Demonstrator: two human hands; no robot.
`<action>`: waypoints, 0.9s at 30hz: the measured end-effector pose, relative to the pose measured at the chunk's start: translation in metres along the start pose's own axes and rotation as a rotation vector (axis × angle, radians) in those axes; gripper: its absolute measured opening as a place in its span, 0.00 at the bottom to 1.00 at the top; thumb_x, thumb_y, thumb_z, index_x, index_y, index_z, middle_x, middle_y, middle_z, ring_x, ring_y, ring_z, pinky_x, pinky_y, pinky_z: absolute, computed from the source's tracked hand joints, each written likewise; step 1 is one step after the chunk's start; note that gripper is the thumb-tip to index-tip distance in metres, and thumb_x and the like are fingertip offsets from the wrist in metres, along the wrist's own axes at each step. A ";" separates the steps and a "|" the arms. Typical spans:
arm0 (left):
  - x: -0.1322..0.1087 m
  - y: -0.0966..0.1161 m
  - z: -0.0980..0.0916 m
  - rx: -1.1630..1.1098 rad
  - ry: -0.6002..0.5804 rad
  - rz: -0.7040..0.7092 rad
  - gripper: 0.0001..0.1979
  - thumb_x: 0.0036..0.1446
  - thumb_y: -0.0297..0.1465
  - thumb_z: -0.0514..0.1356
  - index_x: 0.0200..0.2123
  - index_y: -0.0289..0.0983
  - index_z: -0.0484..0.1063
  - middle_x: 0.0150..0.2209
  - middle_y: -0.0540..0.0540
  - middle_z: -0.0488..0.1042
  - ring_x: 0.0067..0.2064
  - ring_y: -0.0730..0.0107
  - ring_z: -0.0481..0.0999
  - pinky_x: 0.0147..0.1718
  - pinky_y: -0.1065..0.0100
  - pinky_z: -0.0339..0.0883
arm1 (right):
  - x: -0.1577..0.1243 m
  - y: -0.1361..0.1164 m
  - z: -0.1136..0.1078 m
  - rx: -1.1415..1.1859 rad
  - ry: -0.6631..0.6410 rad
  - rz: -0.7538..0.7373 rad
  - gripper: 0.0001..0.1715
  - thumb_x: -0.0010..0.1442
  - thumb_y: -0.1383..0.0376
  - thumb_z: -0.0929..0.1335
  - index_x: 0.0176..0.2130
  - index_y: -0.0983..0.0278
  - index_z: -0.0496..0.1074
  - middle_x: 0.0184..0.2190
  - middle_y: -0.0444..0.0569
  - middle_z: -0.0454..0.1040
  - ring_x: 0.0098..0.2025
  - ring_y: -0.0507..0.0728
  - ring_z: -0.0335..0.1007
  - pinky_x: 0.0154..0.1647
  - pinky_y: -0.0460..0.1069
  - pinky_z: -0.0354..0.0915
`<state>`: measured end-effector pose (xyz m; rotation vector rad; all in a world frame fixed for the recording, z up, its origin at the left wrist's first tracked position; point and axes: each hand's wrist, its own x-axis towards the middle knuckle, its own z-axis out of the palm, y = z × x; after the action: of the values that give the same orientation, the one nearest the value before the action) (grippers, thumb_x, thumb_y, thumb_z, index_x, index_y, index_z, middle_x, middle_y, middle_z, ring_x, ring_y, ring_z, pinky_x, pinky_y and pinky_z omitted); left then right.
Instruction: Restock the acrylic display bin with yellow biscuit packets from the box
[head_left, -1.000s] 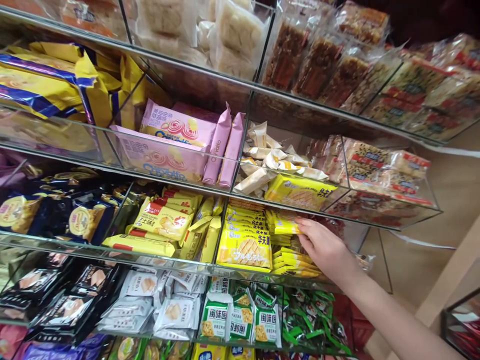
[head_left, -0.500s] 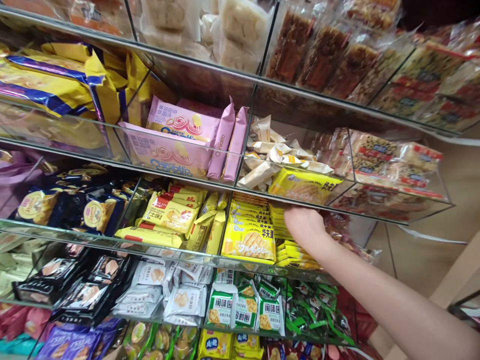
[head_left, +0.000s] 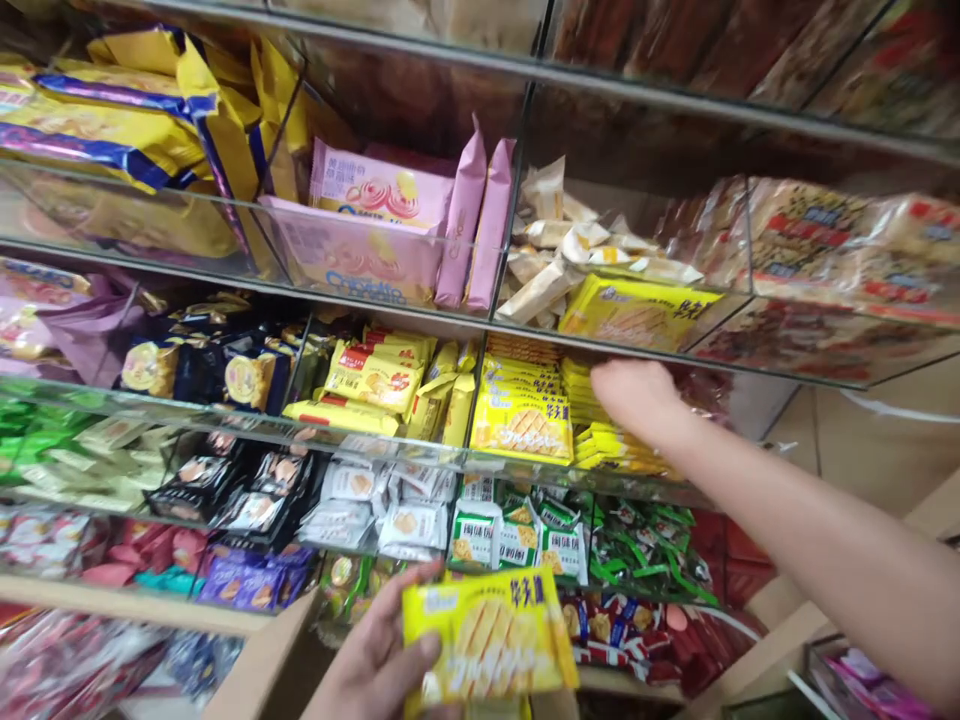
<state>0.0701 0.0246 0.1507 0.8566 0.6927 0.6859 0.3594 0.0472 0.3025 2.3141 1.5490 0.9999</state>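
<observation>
My left hand (head_left: 379, 655) at the bottom of the view grips a yellow cracker packet (head_left: 487, 640), thumb across its left edge. My right hand (head_left: 637, 392) reaches deep into a glass shelf compartment, resting on a stack of small yellow cracker packets (head_left: 600, 445). Its fingers point away and are hidden from view. Just left of it stands a larger yellow packet (head_left: 523, 425) of the same kind, facing out.
Glass shelves (head_left: 375, 455) with dividers hold many snack packets: pink biscuit packs (head_left: 375, 215), yellow and blue bags (head_left: 112, 120), dark blue packets (head_left: 202, 370), green and white packs (head_left: 517, 535). A tiled floor (head_left: 862, 450) shows at the right.
The view has tilted down. My left hand has come into view holding a yellow packet. My right hand has pushed further back into the compartment over the small yellow packets.
</observation>
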 end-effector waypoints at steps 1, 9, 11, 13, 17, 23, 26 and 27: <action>-0.002 0.005 0.004 0.007 0.015 0.024 0.29 0.44 0.32 0.65 0.50 0.46 0.60 0.46 0.48 0.72 0.42 0.60 0.75 0.30 0.65 0.74 | -0.005 0.002 -0.002 -0.011 -0.007 -0.007 0.18 0.52 0.78 0.58 0.32 0.74 0.75 0.29 0.63 0.76 0.34 0.64 0.74 0.28 0.51 0.65; 0.000 0.016 0.008 -0.091 -0.142 0.053 0.12 0.53 0.28 0.59 0.42 0.36 0.67 0.41 0.44 0.76 0.36 0.69 0.77 0.27 0.73 0.74 | -0.125 -0.038 0.002 0.676 0.421 -0.057 0.19 0.58 0.56 0.61 0.42 0.66 0.70 0.36 0.53 0.75 0.36 0.55 0.72 0.35 0.49 0.66; 0.001 0.015 0.011 -0.097 -0.157 0.053 0.11 0.54 0.27 0.57 0.42 0.36 0.67 0.40 0.44 0.76 0.36 0.68 0.77 0.27 0.73 0.74 | -0.153 -0.061 0.010 1.165 0.229 0.005 0.26 0.55 0.55 0.65 0.51 0.64 0.62 0.36 0.51 0.75 0.31 0.53 0.72 0.30 0.46 0.68; 0.002 0.015 0.015 -0.101 -0.166 0.025 0.12 0.56 0.27 0.55 0.45 0.37 0.67 0.41 0.44 0.76 0.37 0.67 0.77 0.27 0.72 0.74 | -0.168 -0.078 0.019 1.586 -0.025 0.092 0.30 0.56 0.56 0.64 0.54 0.63 0.54 0.35 0.51 0.75 0.29 0.52 0.72 0.27 0.45 0.69; 0.004 0.014 0.021 -0.100 -0.178 -0.008 0.13 0.55 0.29 0.57 0.44 0.35 0.70 0.38 0.43 0.78 0.39 0.67 0.77 0.36 0.71 0.73 | -0.173 -0.090 0.030 1.806 -0.082 0.157 0.21 0.58 0.59 0.63 0.49 0.61 0.56 0.34 0.50 0.74 0.34 0.53 0.73 0.33 0.48 0.70; 0.010 0.008 0.038 -0.183 -0.062 0.066 0.18 0.50 0.33 0.62 0.47 0.41 0.70 0.42 0.47 0.78 0.46 0.64 0.74 0.44 0.69 0.69 | -0.171 -0.101 0.014 0.893 0.693 -0.062 0.14 0.55 0.61 0.66 0.40 0.66 0.68 0.37 0.56 0.72 0.40 0.57 0.70 0.38 0.49 0.69; 0.010 0.007 0.051 -0.208 -0.116 0.153 0.25 0.45 0.35 0.65 0.49 0.43 0.68 0.45 0.47 0.76 0.51 0.61 0.70 0.50 0.65 0.66 | -0.171 -0.108 -0.001 0.652 0.808 -0.196 0.21 0.53 0.57 0.67 0.42 0.69 0.68 0.36 0.59 0.74 0.36 0.58 0.72 0.32 0.49 0.70; 0.009 0.007 0.054 -0.213 -0.137 0.182 0.26 0.44 0.35 0.65 0.50 0.44 0.68 0.46 0.47 0.75 0.52 0.61 0.69 0.52 0.64 0.64 | -0.171 -0.108 -0.006 0.578 0.830 -0.200 0.21 0.52 0.58 0.68 0.42 0.70 0.68 0.38 0.60 0.74 0.36 0.59 0.72 0.30 0.49 0.70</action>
<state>0.1154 0.0113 0.1802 0.7670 0.4131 0.8393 0.2354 -0.0561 0.1807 2.0620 2.6087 1.7826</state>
